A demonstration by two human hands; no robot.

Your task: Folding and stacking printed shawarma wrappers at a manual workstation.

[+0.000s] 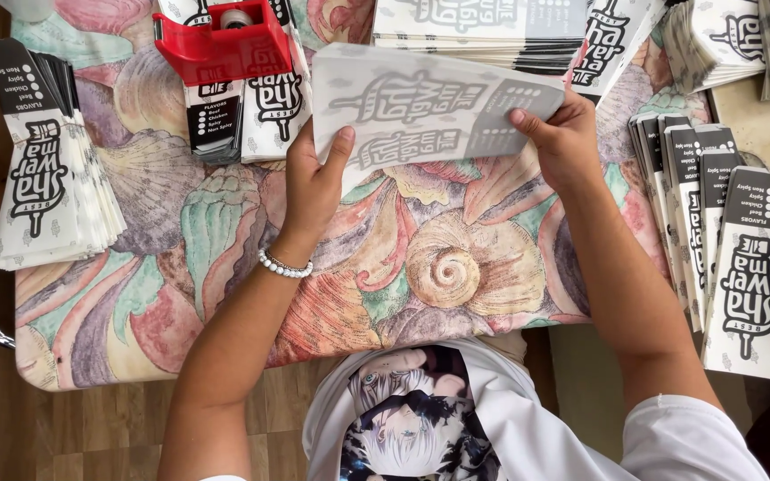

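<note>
Left hand and right hand each pinch one end of a flat printed paper sleeve, held just above the table near its far edge, beside a red tape dispenser

Setting: a small packing workplace, seemingly set up in a home rather than a factory. A low table was covered with a cloth printed with seashells and was stood on wood-look flooring. Printed paper food sleeves were kept in bulk: one stack at the left edge, a fanned row at the right, further piles along the far side. A red tape dispenser was placed among them. No machinery was seen; the work was done by hand.
</note>
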